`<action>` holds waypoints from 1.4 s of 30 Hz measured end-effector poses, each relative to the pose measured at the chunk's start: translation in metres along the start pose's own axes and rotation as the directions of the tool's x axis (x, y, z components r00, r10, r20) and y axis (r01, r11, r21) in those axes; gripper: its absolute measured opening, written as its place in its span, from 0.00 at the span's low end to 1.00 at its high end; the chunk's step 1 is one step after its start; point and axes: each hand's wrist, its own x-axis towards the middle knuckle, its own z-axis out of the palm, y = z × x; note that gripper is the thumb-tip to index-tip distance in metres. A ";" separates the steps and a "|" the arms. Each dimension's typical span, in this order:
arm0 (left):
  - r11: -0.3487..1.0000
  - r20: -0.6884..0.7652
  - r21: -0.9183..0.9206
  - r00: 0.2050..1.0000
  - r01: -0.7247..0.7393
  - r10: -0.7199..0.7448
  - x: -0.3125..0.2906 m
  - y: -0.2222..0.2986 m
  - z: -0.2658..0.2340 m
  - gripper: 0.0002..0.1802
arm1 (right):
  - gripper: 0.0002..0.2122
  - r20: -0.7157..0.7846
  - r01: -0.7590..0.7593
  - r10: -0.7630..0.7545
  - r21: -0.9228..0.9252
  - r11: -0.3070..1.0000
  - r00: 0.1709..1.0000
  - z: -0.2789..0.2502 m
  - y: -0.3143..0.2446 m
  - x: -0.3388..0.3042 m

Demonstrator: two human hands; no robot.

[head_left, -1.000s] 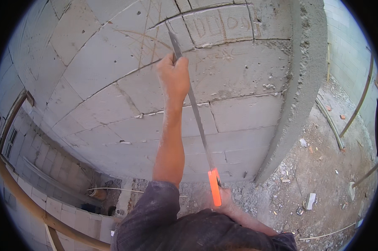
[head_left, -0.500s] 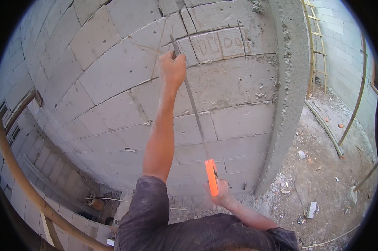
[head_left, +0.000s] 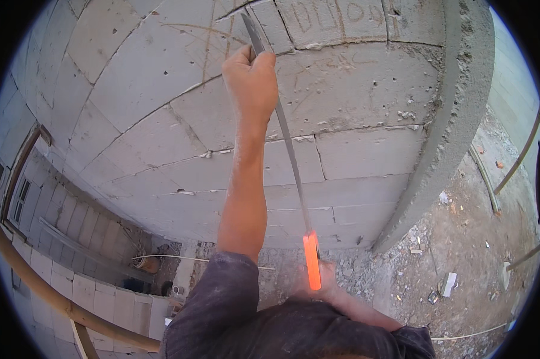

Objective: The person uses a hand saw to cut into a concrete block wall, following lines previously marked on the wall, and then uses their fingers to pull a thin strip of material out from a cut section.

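Observation:
A hand saw with a long grey blade (head_left: 291, 152) and an orange handle (head_left: 312, 261) slants in front of a grey block wall (head_left: 353, 152). My left hand (head_left: 252, 78) pinches the blade close to its tip, thumb on one side and curled fingers on the other. Around the handle, low in the view, my right hand (head_left: 328, 280) is closed; the handle partly covers its fingers. The blade's tip lies at the wall, beside a narrow upright block. Whether its edge sits in a joint I cannot tell.
A rough concrete column (head_left: 446, 131) edges the wall on the right. Beyond it, rubble and a white scrap (head_left: 449, 284) litter the dirt ground. A wooden pole (head_left: 66, 302) curves across the lower left, above a lower space with a bucket (head_left: 147, 263).
The view has shifted, so the wall appears higher and closer and the column farther right. Both hands keep their grip on the saw.

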 end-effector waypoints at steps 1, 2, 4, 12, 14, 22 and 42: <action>0.999 0.018 0.023 0.999 0.031 -0.032 -0.008 -0.005 0.005 0.09 | 0.05 -0.010 0.004 -0.004 -0.017 1.000 1.000 -0.004 0.005 -0.009; 0.996 0.027 0.067 0.998 0.054 -0.056 -0.015 -0.011 0.002 0.08 | 0.06 -0.029 0.026 -0.027 -0.022 0.999 0.999 -0.001 0.010 -0.019; 0.994 0.014 0.100 0.999 0.049 -0.050 -0.026 -0.028 0.005 0.08 | 0.07 -0.066 0.063 -0.066 -0.035 0.997 0.996 -0.002 0.013 -0.027; 0.992 -0.003 0.094 0.997 -0.079 0.079 -0.011 0.003 -0.006 0.09 | 0.10 0.020 -0.080 0.080 0.014 0.997 0.997 -0.012 0.014 -0.013; 0.992 0.038 0.101 0.997 -0.072 0.069 0.013 0.016 -0.012 0.09 | 0.10 -0.014 -0.023 0.024 0.036 0.999 1.000 -0.012 0.007 0.009; 0.991 0.026 0.123 0.999 -0.048 0.045 0.039 0.013 -0.002 0.08 | 0.08 -0.067 0.010 -0.006 0.066 0.998 0.998 0.000 0.008 0.035; 0.999 -0.071 0.000 0.996 0.049 -0.049 -0.051 -0.004 0.006 0.11 | 0.05 -0.040 0.013 -0.017 -0.102 0.995 0.999 -0.001 0.043 -0.034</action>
